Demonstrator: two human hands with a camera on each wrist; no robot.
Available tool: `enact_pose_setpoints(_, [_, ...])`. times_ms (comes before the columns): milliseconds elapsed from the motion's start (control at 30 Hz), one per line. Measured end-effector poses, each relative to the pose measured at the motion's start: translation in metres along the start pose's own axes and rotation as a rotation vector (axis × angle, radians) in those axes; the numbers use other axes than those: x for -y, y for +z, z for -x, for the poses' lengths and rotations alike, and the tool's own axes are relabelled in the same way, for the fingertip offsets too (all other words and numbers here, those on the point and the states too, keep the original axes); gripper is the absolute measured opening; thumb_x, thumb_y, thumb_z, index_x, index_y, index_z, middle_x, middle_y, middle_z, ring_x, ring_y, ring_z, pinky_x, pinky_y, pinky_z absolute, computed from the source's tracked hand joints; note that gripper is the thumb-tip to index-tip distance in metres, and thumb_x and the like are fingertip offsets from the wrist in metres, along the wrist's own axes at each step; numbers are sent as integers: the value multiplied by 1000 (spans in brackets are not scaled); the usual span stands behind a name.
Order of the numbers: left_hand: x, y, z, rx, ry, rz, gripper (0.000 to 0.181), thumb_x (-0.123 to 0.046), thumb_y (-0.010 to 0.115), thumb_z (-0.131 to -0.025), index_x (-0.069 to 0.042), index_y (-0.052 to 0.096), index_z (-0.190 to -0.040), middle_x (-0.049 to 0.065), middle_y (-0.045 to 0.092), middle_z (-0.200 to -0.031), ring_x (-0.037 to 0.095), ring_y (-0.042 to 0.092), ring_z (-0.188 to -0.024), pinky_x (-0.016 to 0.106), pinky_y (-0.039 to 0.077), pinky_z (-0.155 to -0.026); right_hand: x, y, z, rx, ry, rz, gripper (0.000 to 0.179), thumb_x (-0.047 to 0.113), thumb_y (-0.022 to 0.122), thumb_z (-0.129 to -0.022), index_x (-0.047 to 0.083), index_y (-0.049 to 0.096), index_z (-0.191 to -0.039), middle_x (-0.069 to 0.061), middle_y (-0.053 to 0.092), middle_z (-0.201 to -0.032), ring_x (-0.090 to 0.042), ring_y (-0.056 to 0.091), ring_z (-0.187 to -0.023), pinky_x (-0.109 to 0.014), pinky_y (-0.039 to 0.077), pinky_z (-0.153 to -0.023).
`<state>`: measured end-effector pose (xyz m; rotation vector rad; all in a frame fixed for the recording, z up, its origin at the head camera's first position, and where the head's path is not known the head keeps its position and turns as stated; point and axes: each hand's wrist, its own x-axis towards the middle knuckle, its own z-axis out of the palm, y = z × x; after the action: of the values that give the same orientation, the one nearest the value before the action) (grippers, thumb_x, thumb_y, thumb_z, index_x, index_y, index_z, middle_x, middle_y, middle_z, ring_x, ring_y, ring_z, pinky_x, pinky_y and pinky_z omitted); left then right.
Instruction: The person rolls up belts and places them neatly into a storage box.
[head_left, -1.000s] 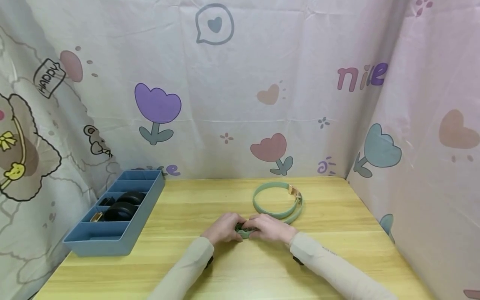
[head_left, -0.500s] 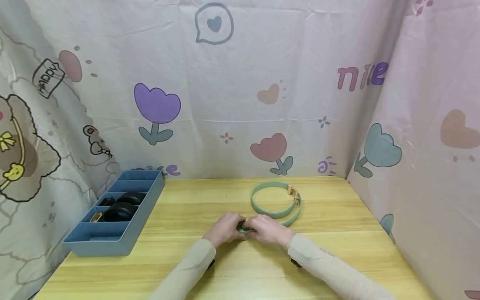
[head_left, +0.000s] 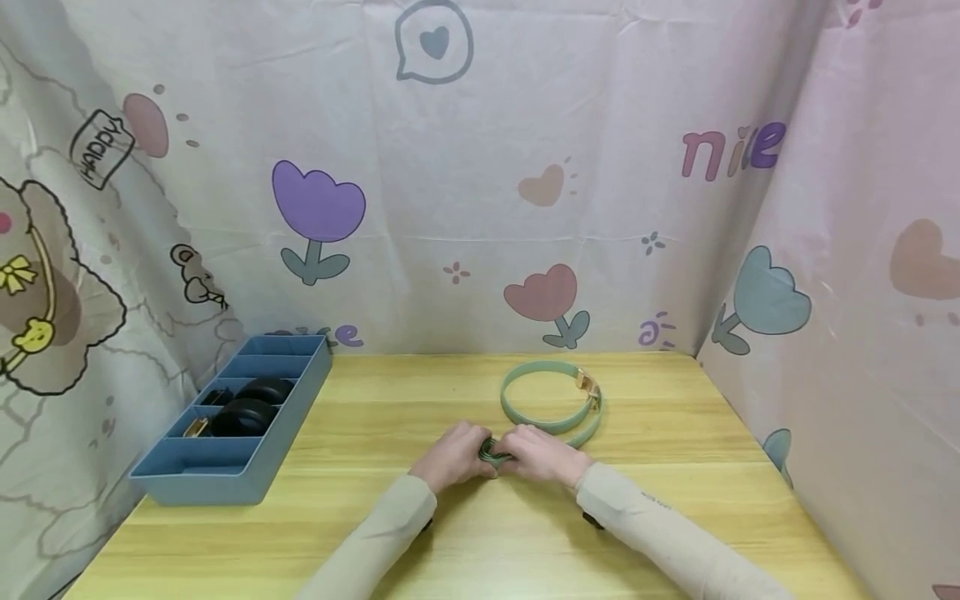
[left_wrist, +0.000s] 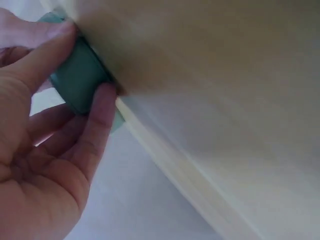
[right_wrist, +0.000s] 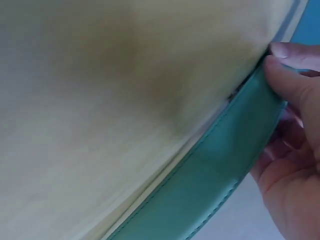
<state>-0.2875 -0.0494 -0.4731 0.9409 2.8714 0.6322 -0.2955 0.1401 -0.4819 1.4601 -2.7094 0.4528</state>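
Note:
A green stitched belt point(head_left: 540, 367) lies on the table, one part rolled into a tight coil point(head_left: 491, 457) and the rest swept round in a wide loose loop. Its gold buckle point(head_left: 588, 384) sits at the loop's right side. My left hand point(head_left: 453, 457) grips the coil from the left; in the left wrist view, thumb and fingers hold the rolled green layers point(left_wrist: 80, 77). From the right, my right hand point(head_left: 543, 455) pinches the belt at the coil. In the right wrist view the strap point(right_wrist: 215, 155) runs away from those fingers. Part of the coil is hidden behind the fingers.
A blue divided box point(head_left: 288, 437) stands at the left of the wooden table point(head_left: 405, 392). Two black rolled belts point(head_left: 243, 417) lie in its middle compartments, with a gold buckle point(head_left: 197, 427) beside one. A patterned curtain point(head_left: 450, 192) hangs behind and at both sides.
The loose loop has slid slightly left toward the coil, and the coil has shifted a little right. Both hands keep hold of the belt. The head view has tilted slightly.

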Motion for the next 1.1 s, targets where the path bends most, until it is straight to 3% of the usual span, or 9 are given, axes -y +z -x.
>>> enact_pose_setpoints(133, [0, -3, -1, 12, 41, -45, 22, -20, 88, -72, -17, 67, -79, -11, 57, -71, 3, 46, -62, 20, 41, -57, 0, -1, 5, 36, 4, -30, 4, 15, 69, -91, 17, 68, -95, 5, 61, -79, 2, 43, -68, -13, 38, -60])
enact_pose_setpoints(300, [3, -4, -1, 85, 114, 12, 33, -13, 87, -72, -17, 73, -102, -11, 70, -94, 1, 55, -77, 20, 47, -72, -2, -4, 14, 35, -20, -27, 27, 18, 72, -89, 16, 68, -116, 4, 66, -105, 0, 56, -87, -17, 48, -76])
enact_pose_setpoints(400, [3, -4, -1, 93, 119, 39, 32, -15, 87, -73, -17, 72, -101, -11, 69, -93, 0, 54, -77, 19, 47, -72, -2, -4, 12, -7, -49, -3, 20, 19, 73, -88, 16, 71, -108, 6, 67, -100, 2, 56, -83, -13, 46, -74])
enact_pose_setpoints(533, [1, -1, 1, 41, 86, 8, 28, -30, 88, -72, -18, 64, -81, -12, 57, -72, 1, 47, -61, 17, 42, -57, 2, -3, 6, -46, -74, -4, 3, 20, 72, -89, 18, 71, -91, 7, 65, -79, 5, 43, -67, -7, 37, -62])
enact_pose_setpoints(667, [1, 0, 2, 5, 54, 2, 30, -33, 87, -72, -18, 62, -74, -12, 52, -65, 2, 42, -56, 17, 39, -52, 5, -4, 3, -34, -78, -17, 4, 21, 70, -91, 18, 70, -88, 5, 63, -74, 4, 39, -64, -8, 35, -59])
enact_pose_setpoints(733, [1, -1, 2, 24, 62, 20, 25, -28, 87, -73, -17, 65, -78, -12, 56, -68, 2, 44, -59, 18, 40, -55, 4, -6, 5, -3, -65, -38, 5, 19, 70, -91, 18, 71, -96, 7, 66, -81, 3, 46, -69, -9, 39, -63])
enact_pose_setpoints(867, [0, -6, 1, 107, 86, 63, 23, -17, 85, -75, -17, 70, -93, -13, 63, -81, 2, 50, -71, 20, 43, -67, 0, -11, 9, 61, -35, -98, 25, 12, 72, -88, 15, 70, -113, 7, 69, -98, 1, 55, -81, -13, 44, -73])
enact_pose_setpoints(1000, [-3, -8, 1, 168, 79, 81, 24, -10, 82, -77, -18, 68, -95, -13, 61, -84, 3, 50, -76, 21, 43, -70, -2, -13, 9, 38, -57, -98, 18, 12, 72, -87, 12, 72, -105, 6, 69, -89, 2, 50, -74, -10, 42, -67])
enact_pose_setpoints(1100, [-6, -6, 0, 154, 64, 100, 20, -11, 82, -78, -18, 66, -89, -12, 58, -79, 2, 48, -70, 19, 41, -64, 1, -11, 7, -3, -57, -92, 9, 15, 72, -88, 14, 73, -97, 6, 69, -83, 1, 51, -68, -7, 40, -64])
